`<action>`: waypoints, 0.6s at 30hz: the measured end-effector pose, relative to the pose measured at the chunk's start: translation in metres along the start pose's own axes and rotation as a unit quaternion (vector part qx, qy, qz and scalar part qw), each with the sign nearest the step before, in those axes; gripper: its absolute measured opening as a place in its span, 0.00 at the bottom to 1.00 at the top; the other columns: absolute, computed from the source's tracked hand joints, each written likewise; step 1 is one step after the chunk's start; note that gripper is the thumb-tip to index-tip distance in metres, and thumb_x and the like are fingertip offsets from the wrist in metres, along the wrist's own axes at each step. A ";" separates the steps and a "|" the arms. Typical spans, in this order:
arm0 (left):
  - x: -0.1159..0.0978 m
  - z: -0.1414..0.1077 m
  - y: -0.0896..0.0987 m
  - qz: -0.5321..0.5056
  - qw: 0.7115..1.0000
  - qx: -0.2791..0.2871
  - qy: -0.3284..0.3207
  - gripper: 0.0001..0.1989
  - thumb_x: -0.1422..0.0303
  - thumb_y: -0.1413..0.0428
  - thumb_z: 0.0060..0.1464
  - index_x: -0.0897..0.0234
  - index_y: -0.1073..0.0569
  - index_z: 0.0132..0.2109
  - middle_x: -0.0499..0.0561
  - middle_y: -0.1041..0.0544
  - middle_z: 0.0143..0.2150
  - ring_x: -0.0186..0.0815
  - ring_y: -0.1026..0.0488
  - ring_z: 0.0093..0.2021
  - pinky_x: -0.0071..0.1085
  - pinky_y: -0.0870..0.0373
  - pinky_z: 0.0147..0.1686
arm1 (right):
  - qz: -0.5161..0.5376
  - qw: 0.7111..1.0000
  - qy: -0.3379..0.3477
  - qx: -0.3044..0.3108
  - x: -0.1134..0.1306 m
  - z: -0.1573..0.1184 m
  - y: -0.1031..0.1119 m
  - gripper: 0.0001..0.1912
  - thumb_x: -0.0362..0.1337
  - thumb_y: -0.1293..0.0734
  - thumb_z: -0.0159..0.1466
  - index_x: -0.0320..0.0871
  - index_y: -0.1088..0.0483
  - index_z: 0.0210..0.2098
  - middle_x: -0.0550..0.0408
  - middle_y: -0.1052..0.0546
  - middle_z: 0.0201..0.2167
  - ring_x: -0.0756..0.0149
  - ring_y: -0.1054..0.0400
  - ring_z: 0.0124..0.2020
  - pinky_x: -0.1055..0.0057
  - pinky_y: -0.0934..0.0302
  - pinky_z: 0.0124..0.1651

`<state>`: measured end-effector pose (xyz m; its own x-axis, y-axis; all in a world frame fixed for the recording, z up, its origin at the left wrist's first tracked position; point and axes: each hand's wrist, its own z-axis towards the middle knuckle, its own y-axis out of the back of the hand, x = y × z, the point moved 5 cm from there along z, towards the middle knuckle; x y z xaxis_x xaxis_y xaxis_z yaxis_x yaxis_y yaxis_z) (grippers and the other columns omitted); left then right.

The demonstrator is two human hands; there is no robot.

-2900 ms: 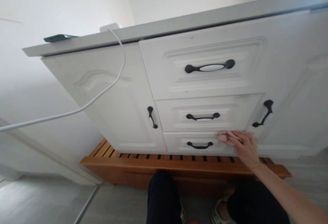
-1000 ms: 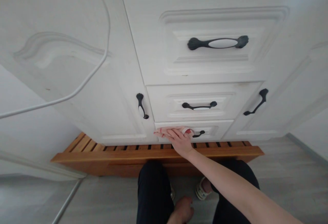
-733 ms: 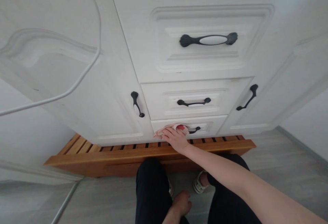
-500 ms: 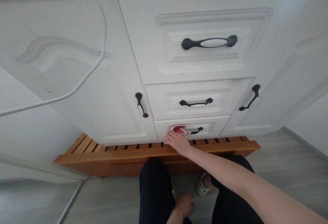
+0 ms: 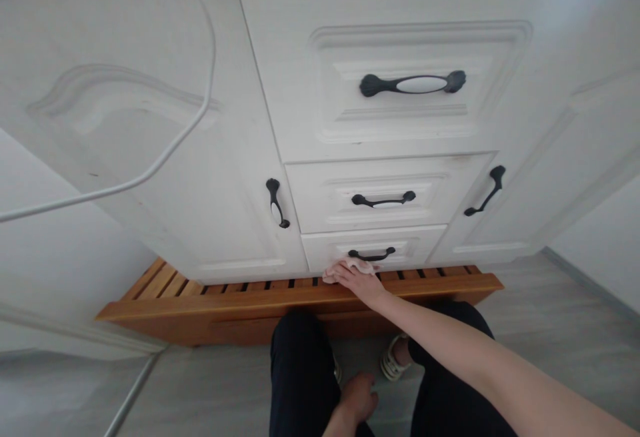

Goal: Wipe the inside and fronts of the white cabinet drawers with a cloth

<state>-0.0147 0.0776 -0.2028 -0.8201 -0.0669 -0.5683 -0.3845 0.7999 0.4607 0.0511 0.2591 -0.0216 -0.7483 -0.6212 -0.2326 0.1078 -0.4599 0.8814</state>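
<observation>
Right hand (image 5: 361, 284) holds a pale pink, crumpled cloth (image 5: 361, 264), fingers close together over it. Cloth lies under and just beyond the fingers, at the lower edge of the white bottom drawer front (image 5: 325, 247), left of its middle, just below the curved black handle (image 5: 373, 256). Behind the orange-brown slatted wooden bench's (image 5: 300, 300) front edge, cloth sits between its left and right corners.

Left hand (image 5: 359, 396) hangs low between the dark-trousered knees, well apart from the cloth, below the bench's front edge; fingers partly hidden, cannot tell whether spread or closed. White cable (image 5: 165, 156) curves across the left cabinet door (image 5: 165, 210).
</observation>
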 end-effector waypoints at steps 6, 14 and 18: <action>0.000 0.001 0.001 0.017 1.000 -0.016 0.004 0.20 0.56 0.44 0.63 0.61 0.28 0.57 0.55 0.27 0.61 0.44 0.31 0.62 0.51 0.36 0.63 | 0.002 0.998 -0.042 0.053 -0.048 -0.046 0.014 0.29 0.27 0.38 0.67 0.63 0.32 0.60 0.62 0.30 0.65 0.56 0.35 0.60 0.57 0.33 0.48; -0.004 0.007 -0.003 0.018 1.000 0.004 0.014 0.20 0.56 0.42 0.61 0.59 0.28 0.57 0.55 0.26 0.59 0.44 0.29 0.60 0.48 0.34 0.61 | 0.020 0.999 -0.016 -0.045 0.001 -0.015 0.039 0.28 0.35 0.39 0.72 0.69 0.41 0.67 0.65 0.28 0.61 0.61 0.35 0.57 0.62 0.36 0.46; -0.002 0.006 -0.004 0.010 1.000 0.000 0.010 0.22 0.56 0.43 0.62 0.59 0.29 0.59 0.55 0.28 0.62 0.44 0.31 0.62 0.49 0.36 0.63 | 0.016 0.995 0.041 -0.085 0.038 0.045 0.042 0.24 0.37 0.42 0.74 0.61 0.39 0.67 0.62 0.30 0.63 0.64 0.38 0.59 0.64 0.38 0.48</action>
<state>-0.0090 0.0784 -0.2076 -0.8357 -0.0626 -0.5456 -0.3678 0.8016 0.4713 -0.0021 0.2445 0.0248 -0.6873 -0.6840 -0.2446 0.2445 -0.5349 0.8087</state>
